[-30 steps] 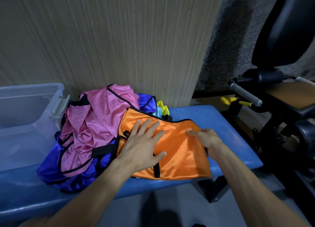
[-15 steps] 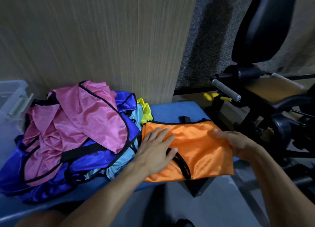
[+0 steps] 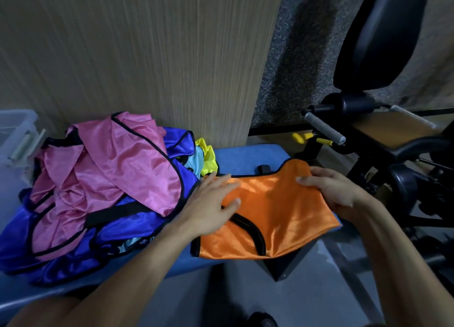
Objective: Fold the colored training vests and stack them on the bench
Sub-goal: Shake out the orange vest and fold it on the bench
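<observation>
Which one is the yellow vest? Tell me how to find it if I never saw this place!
Find the blue bench against the wooden wall. On its left lies a heap of shiny vests, with the pink vest on top. The yellow vest peeks out at the heap's right back edge, beside the light blue one, the only bright yellow cloth there.

The orange vest point(image 3: 270, 218) is a glossy, satin-like cloth with a fine mesh weave and matt black binding along its edges. The pink vest point(image 3: 110, 172) and blue vest point(image 3: 137, 226) show the same shiny, crumpled cloth. The bench point(image 3: 248, 154) has a matt blue padded cover. The wall panel point(image 3: 137, 56) looks like finely grained wood. The storage bin point(image 3: 14, 130) is translucent plastic. The machine handle point(image 3: 324, 131) is dull grey metal, and the backrest pad point(image 3: 378, 34) is smooth black upholstery.
</observation>
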Action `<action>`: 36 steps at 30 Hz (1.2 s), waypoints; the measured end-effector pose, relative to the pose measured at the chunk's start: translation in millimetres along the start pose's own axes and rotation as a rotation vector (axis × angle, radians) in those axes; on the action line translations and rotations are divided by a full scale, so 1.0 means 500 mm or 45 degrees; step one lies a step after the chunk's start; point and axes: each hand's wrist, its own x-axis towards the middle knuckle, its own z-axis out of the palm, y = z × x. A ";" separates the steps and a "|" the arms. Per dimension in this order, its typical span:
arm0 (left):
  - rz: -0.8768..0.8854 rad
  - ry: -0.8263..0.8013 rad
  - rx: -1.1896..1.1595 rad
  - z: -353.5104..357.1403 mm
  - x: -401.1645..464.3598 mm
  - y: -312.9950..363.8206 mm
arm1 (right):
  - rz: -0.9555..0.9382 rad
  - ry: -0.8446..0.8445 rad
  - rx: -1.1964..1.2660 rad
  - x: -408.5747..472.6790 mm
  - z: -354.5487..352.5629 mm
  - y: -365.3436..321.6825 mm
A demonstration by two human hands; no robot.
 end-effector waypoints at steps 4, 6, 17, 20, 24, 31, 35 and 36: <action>-0.247 0.231 -0.784 -0.078 0.004 0.004 | -0.193 0.080 -0.279 -0.018 0.119 -0.046; -0.407 0.186 -1.036 -0.104 -0.004 -0.001 | -0.287 0.058 -0.454 -0.026 0.201 -0.057; -0.542 0.094 -0.720 -0.052 -0.019 -0.059 | -0.555 -0.362 -0.915 -0.025 0.343 0.012; -0.469 0.199 -0.510 -0.040 -0.024 -0.056 | -0.647 -0.337 -0.990 -0.028 0.297 0.040; -0.390 0.313 -0.420 -0.047 -0.015 -0.054 | -0.694 -0.351 -1.274 -0.041 0.262 0.075; 0.209 0.234 0.144 -0.064 -0.080 -0.007 | -0.728 -0.370 -1.695 -0.079 0.263 0.156; 0.340 -0.183 0.334 -0.055 -0.138 -0.003 | -0.927 -0.208 -1.781 -0.064 0.251 0.204; 0.363 -0.205 0.427 -0.047 -0.147 -0.012 | -0.999 -0.157 -1.773 -0.060 0.248 0.213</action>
